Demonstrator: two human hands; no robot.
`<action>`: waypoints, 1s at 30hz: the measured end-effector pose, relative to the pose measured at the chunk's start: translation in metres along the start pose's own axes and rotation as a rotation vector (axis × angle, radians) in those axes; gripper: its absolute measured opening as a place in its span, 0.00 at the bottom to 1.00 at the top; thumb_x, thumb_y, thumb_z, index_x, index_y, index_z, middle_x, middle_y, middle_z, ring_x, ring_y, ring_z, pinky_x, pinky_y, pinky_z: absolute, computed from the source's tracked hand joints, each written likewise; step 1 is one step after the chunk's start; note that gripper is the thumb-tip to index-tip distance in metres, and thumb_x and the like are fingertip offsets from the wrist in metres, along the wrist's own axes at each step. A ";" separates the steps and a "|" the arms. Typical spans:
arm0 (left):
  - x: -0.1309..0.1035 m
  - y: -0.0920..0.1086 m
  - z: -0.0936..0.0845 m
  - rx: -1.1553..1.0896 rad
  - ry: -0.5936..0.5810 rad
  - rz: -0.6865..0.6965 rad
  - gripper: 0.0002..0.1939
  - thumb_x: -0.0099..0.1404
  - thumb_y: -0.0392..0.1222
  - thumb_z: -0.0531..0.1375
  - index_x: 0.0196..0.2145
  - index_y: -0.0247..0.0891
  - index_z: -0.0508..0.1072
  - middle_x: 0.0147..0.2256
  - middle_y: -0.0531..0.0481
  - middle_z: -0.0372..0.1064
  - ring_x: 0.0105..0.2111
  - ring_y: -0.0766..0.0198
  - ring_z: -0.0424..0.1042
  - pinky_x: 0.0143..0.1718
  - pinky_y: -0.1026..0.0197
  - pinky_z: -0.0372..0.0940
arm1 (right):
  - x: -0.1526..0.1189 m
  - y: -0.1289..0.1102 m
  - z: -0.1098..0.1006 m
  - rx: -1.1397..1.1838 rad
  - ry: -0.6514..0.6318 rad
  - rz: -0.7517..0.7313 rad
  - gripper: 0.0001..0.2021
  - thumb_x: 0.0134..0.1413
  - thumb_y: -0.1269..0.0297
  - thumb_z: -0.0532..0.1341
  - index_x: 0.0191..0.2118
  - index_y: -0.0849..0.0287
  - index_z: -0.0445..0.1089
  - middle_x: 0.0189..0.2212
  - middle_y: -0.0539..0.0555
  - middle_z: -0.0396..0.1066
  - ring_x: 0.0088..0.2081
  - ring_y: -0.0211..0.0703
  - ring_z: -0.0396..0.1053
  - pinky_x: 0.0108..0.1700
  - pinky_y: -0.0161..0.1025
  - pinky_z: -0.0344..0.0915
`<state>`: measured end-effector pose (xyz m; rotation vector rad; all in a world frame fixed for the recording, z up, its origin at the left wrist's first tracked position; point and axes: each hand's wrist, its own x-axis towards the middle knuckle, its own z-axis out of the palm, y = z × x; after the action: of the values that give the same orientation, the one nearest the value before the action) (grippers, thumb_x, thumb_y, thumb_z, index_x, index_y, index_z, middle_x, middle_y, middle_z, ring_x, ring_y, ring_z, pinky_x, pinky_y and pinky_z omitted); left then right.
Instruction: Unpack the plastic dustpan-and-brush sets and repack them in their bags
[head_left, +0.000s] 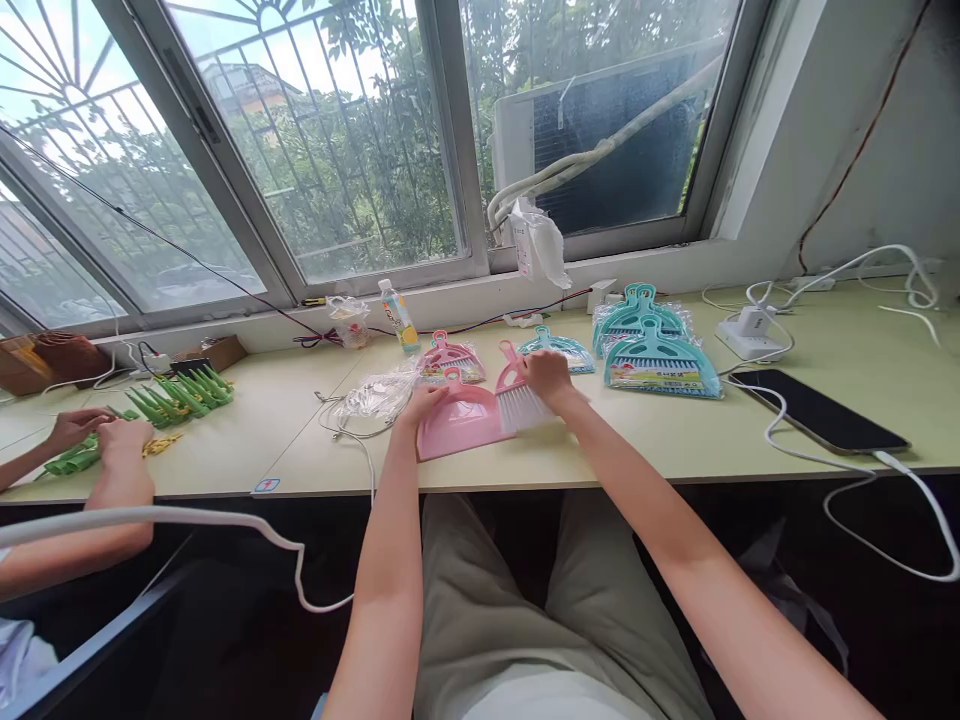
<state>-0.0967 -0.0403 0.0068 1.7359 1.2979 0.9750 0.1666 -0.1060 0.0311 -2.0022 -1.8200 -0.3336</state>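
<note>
A pink dustpan (466, 420) lies on the table in front of me, and my left hand (424, 404) grips its left side. Just right of it, my right hand (546, 376) is closed on a pink hand brush (517, 402) with white bristles. The brush is tilted, its handle up and its bristles close to the dustpan's right edge. Behind the dustpan lies a wrapped pink dustpan set (451, 362). Behind my right hand is a wrapped teal set (556, 350). My fingertips are partly hidden.
Several wrapped teal sets (660, 360) stand to the right. A phone (819, 410) with a white cable lies near the right edge. Crumpled clear plastic (379, 396) and a bottle (399, 318) are on the left. Farther left, a co-worker's hands (112, 436) touch green pieces (180, 396).
</note>
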 end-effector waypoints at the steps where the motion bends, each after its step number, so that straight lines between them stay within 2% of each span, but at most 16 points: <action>1: 0.000 0.000 -0.001 0.018 -0.007 -0.006 0.15 0.52 0.48 0.65 0.16 0.38 0.68 0.18 0.52 0.59 0.23 0.65 0.60 0.25 0.62 0.53 | 0.000 0.001 0.005 -0.020 -0.038 -0.017 0.23 0.67 0.63 0.47 0.40 0.68 0.78 0.38 0.67 0.77 0.42 0.52 0.75 0.42 0.40 0.64; 3: -0.002 0.002 -0.003 0.077 -0.046 -0.032 0.16 0.52 0.50 0.65 0.16 0.38 0.68 0.18 0.53 0.59 0.23 0.66 0.58 0.25 0.63 0.51 | 0.001 0.003 0.015 -0.036 -0.107 -0.043 0.22 0.67 0.64 0.48 0.42 0.68 0.78 0.40 0.68 0.77 0.44 0.52 0.75 0.43 0.39 0.65; 7: -0.006 0.004 -0.005 0.159 0.007 -0.009 0.16 0.52 0.51 0.64 0.17 0.38 0.70 0.19 0.52 0.62 0.25 0.66 0.59 0.26 0.62 0.51 | 0.002 0.007 0.028 -0.042 -0.174 -0.073 0.21 0.67 0.65 0.48 0.44 0.68 0.77 0.44 0.68 0.76 0.46 0.51 0.74 0.45 0.38 0.65; 13: -0.006 -0.002 -0.006 0.097 0.083 -0.034 0.13 0.51 0.52 0.66 0.23 0.38 0.78 0.25 0.49 0.72 0.30 0.61 0.66 0.31 0.61 0.58 | 0.003 0.015 0.027 -0.081 -0.179 -0.024 0.21 0.67 0.65 0.47 0.44 0.68 0.77 0.44 0.68 0.76 0.47 0.51 0.74 0.46 0.39 0.66; 17: -0.001 -0.007 -0.006 0.071 0.102 -0.053 0.13 0.51 0.51 0.67 0.24 0.38 0.79 0.24 0.49 0.72 0.30 0.61 0.68 0.31 0.61 0.59 | 0.004 0.019 0.026 -0.074 -0.177 0.001 0.21 0.68 0.63 0.47 0.43 0.68 0.77 0.43 0.68 0.76 0.46 0.51 0.75 0.45 0.38 0.66; 21: 0.007 -0.014 -0.006 0.017 0.113 -0.047 0.15 0.58 0.52 0.62 0.24 0.38 0.78 0.28 0.46 0.75 0.31 0.60 0.71 0.34 0.61 0.61 | 0.003 0.017 0.026 -0.048 -0.130 0.014 0.21 0.68 0.63 0.47 0.42 0.66 0.78 0.42 0.66 0.77 0.45 0.51 0.75 0.43 0.38 0.65; 24: 0.015 -0.022 -0.006 -0.029 0.194 -0.042 0.18 0.63 0.51 0.57 0.23 0.38 0.77 0.30 0.44 0.76 0.32 0.60 0.73 0.36 0.61 0.63 | 0.003 0.017 0.024 -0.019 -0.069 0.040 0.21 0.68 0.64 0.47 0.42 0.64 0.78 0.41 0.65 0.78 0.44 0.51 0.75 0.42 0.38 0.65; 27: 0.021 -0.029 -0.004 -0.003 0.295 -0.027 0.19 0.64 0.50 0.55 0.23 0.38 0.76 0.27 0.44 0.75 0.31 0.60 0.72 0.37 0.60 0.63 | 0.003 0.017 0.023 0.002 -0.048 0.074 0.21 0.68 0.64 0.47 0.42 0.63 0.78 0.41 0.64 0.78 0.44 0.51 0.75 0.42 0.38 0.65; 30: 0.023 -0.032 0.001 -0.034 0.339 -0.009 0.19 0.63 0.50 0.54 0.22 0.38 0.76 0.25 0.45 0.73 0.29 0.61 0.70 0.36 0.60 0.62 | 0.004 0.019 0.025 0.016 -0.048 0.094 0.21 0.67 0.64 0.47 0.42 0.63 0.78 0.41 0.64 0.78 0.44 0.51 0.75 0.42 0.38 0.64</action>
<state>-0.1045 -0.0109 -0.0190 1.5829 1.4867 1.3204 0.1836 -0.0922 0.0078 -2.0937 -1.7443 -0.2444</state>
